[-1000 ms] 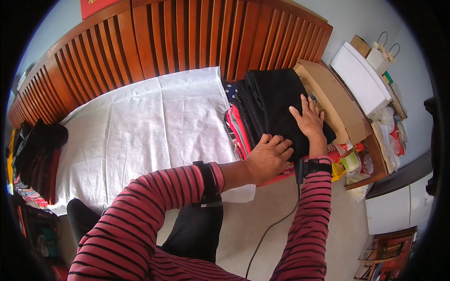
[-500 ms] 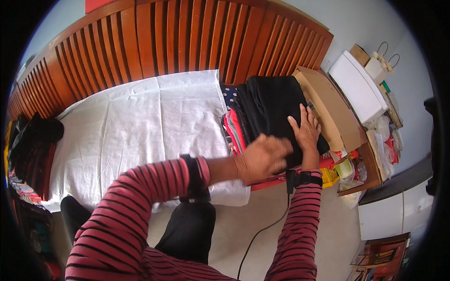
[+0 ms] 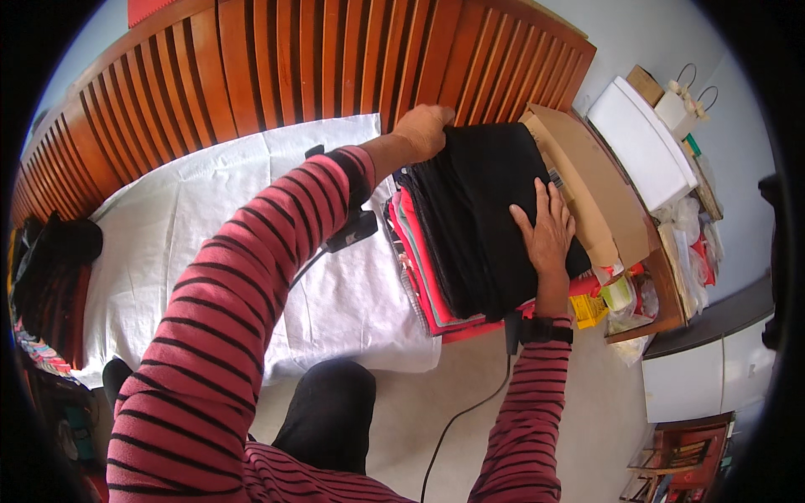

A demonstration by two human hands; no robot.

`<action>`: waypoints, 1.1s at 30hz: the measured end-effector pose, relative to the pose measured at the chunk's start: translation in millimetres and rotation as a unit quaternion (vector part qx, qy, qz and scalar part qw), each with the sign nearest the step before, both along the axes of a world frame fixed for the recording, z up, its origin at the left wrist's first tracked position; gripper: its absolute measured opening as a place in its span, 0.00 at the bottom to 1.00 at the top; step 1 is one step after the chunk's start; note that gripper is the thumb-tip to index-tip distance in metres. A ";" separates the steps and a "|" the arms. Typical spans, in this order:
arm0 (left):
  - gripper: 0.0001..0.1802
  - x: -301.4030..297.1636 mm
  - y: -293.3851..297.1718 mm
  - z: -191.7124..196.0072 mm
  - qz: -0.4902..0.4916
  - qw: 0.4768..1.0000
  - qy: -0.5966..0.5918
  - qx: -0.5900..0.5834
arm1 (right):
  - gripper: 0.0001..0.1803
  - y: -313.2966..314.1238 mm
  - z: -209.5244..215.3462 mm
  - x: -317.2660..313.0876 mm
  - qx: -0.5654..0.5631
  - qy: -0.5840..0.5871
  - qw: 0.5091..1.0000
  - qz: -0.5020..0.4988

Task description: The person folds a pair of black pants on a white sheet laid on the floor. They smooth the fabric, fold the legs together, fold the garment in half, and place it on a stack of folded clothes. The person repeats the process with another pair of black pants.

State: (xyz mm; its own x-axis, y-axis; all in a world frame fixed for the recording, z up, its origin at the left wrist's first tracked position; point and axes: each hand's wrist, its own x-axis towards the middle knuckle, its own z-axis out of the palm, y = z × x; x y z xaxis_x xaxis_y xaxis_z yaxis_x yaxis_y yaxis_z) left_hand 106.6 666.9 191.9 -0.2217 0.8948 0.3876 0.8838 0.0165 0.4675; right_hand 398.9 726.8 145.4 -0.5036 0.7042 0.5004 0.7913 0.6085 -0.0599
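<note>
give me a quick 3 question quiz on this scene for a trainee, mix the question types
1. True or false: the right hand lies flat on the black folded garment that tops the stack of folded clothes.
2. The left hand touches the stack at: A) the far edge, near the slatted wooden headboard; B) the near edge; C) nowhere.
3. Fill in: the stack sits on the bed's ___ sheet, beside a flat brown cardboard box.

Key: 1 true; 2 A; 3 white.
</note>
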 end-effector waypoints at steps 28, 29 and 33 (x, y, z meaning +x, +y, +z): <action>0.28 8.5 -2.9 -8.3 0.100 0.985 -0.129 -0.049 | 0.43 -4.7 0.2 -5.8 0.018 -0.016 0.999 -0.026; 0.28 9.0 -2.5 -7.6 0.097 0.986 -0.133 -0.042 | 0.44 -4.0 -0.3 -5.3 0.017 -0.010 1.000 -0.017; 0.24 3.8 4.2 -6.7 0.099 0.986 -0.133 -0.023 | 0.45 -1.8 -2.3 -4.0 0.020 -0.003 1.000 0.002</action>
State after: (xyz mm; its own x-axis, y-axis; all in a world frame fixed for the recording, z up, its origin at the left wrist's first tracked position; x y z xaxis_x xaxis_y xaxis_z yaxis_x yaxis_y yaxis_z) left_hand 110.4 671.1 185.2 -0.4827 0.8386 0.2527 0.7074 0.2032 0.6769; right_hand 394.9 725.0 143.1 -0.5098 0.6817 0.5248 0.7888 0.6139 -0.0312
